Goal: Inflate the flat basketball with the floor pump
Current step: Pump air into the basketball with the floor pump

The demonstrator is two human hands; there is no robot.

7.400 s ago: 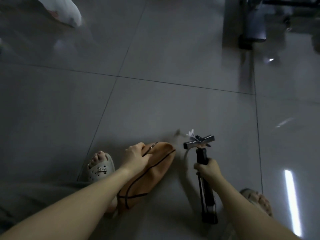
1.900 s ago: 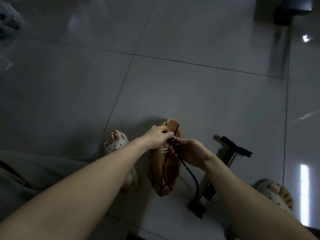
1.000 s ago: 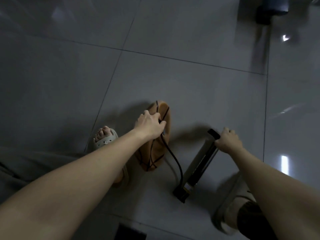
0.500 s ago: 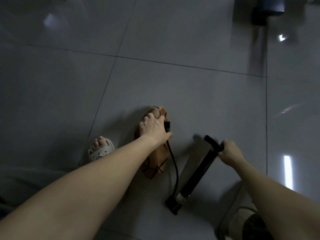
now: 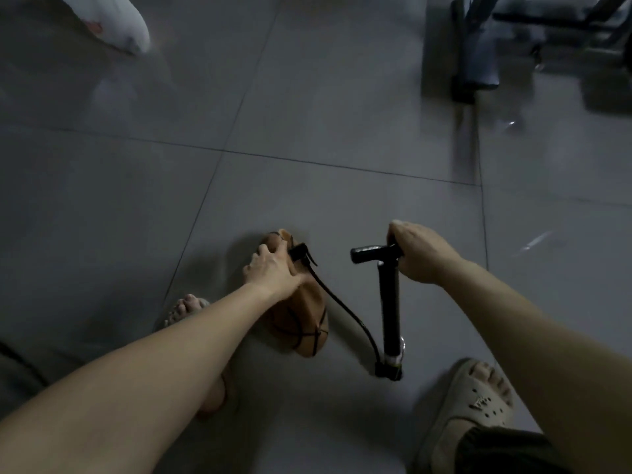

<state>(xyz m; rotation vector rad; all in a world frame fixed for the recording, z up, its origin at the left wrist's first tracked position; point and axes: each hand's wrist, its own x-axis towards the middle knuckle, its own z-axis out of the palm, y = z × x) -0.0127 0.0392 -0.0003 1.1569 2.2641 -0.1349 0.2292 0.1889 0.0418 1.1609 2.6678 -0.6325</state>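
Observation:
The flat orange basketball [image 5: 304, 323] stands on edge on the grey tiled floor, folded thin. My left hand [image 5: 272, 268] grips its upper edge, next to the black hose head [image 5: 300, 252] fitted at the ball's top. The black hose [image 5: 345, 309] curves down from there to the base of the floor pump [image 5: 390, 302]. The pump stands nearly upright on the floor to the right of the ball. My right hand [image 5: 422, 253] grips the right half of its black T-handle [image 5: 371, 252].
My two feet in pale clogs rest on the floor, one [image 5: 186, 309] left of the ball, one [image 5: 473, 401] right of the pump base. A white object [image 5: 116, 18] lies at the top left. Dark furniture legs [image 5: 468, 63] stand at the top right.
The pump, leaning far over half a second ago, now stands nearly upright with my right hand on its handle. My right foot has come forward beside its base. My left hand stays on the ball.

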